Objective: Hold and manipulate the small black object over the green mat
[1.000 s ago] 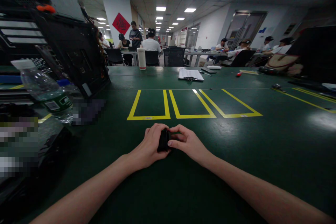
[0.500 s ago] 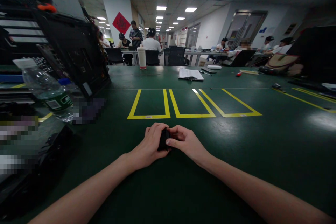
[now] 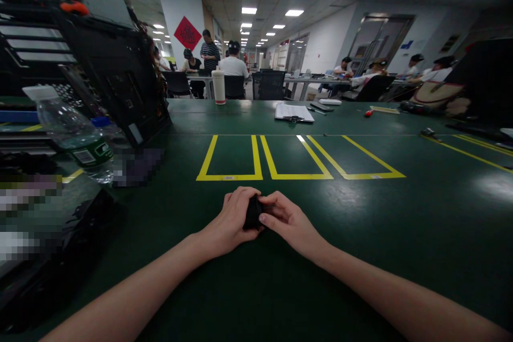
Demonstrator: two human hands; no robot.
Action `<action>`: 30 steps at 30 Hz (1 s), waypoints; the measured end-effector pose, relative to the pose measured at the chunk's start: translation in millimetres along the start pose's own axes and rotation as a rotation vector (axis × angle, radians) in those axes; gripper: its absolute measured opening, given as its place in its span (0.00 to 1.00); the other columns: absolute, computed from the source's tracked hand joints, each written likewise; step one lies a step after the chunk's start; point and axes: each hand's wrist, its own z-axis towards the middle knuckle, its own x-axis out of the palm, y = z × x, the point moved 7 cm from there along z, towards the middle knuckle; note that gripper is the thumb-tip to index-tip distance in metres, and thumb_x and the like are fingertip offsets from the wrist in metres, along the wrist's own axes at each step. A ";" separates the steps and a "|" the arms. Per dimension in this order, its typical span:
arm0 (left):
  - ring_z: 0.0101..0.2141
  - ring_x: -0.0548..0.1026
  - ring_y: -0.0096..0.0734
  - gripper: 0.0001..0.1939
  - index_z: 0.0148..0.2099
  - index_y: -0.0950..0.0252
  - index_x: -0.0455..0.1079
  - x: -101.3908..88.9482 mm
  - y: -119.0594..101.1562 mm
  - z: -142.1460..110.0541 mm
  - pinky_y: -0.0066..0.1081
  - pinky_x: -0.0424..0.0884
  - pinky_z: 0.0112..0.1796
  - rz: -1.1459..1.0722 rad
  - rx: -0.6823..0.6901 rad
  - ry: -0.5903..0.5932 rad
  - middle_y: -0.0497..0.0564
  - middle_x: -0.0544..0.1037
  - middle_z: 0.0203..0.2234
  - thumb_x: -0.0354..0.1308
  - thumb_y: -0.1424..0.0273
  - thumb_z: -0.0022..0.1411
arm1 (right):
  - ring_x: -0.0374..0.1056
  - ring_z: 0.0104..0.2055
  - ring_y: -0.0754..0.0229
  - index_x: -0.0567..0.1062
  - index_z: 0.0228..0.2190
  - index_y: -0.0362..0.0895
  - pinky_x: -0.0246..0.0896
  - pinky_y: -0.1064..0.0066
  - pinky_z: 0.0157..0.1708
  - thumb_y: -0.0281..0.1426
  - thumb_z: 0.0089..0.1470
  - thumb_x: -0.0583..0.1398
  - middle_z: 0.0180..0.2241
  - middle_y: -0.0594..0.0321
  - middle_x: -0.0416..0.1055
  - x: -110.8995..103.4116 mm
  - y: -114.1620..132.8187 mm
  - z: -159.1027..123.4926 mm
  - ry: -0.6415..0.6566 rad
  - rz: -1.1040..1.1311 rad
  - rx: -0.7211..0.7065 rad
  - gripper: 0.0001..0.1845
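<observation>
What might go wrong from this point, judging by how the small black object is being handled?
The left hand's grip wraps the small black object, while the right hand's grip has its fingertips at the right edge; uneven pressure might make the object twist or slip.

The fingers hide much of it, so a poor hold could go unnoticed.

If dropped, it might be hard to spot against the dark green table.

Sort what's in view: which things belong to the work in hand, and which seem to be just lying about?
In hand:
small black object, mostly hidden
left hand, curled around it
right hand, fingertips at its right side

Apparently just lying about, untouched:
clipboard with papers
cup
plastic bottle
black computer case
</observation>
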 end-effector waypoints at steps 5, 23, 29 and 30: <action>0.45 0.62 0.41 0.28 0.51 0.58 0.49 0.1 2.9 -0.8 0.42 0.62 0.42 -0.004 -0.005 -0.012 0.52 0.59 0.46 0.57 0.73 0.51 | 0.63 0.43 0.59 0.64 0.36 0.46 0.64 0.64 0.40 0.32 0.49 0.56 0.38 0.64 0.64 -1.7 0.4 1.7 -0.032 -0.005 0.015 0.10; 0.45 0.62 0.41 0.26 0.51 0.58 0.49 -1.0 -1.7 0.0 0.43 0.61 0.42 -0.011 0.008 0.010 0.53 0.59 0.45 0.56 0.73 0.51 | 0.62 0.43 0.60 0.63 0.37 0.47 0.62 0.64 0.42 0.34 0.50 0.55 0.39 0.63 0.63 -2.3 -2.4 3.7 -0.016 -0.033 0.030 0.11; 0.44 0.61 0.39 0.26 0.50 0.60 0.49 -0.8 -0.9 -0.3 0.41 0.62 0.42 -0.005 -0.012 0.021 0.53 0.59 0.45 0.56 0.74 0.51 | 0.62 0.44 0.60 0.63 0.37 0.46 0.60 0.62 0.44 0.31 0.50 0.56 0.39 0.63 0.63 -0.3 -3.4 2.1 0.021 -0.056 0.021 0.10; 0.44 0.61 0.39 0.26 0.50 0.60 0.49 -0.7 -0.7 -0.2 0.41 0.62 0.42 -0.001 -0.015 0.023 0.53 0.59 0.45 0.56 0.74 0.51 | 0.61 0.45 0.60 0.63 0.37 0.46 0.60 0.62 0.44 0.31 0.49 0.56 0.40 0.63 0.63 0.2 -2.5 1.7 0.025 -0.055 0.007 0.11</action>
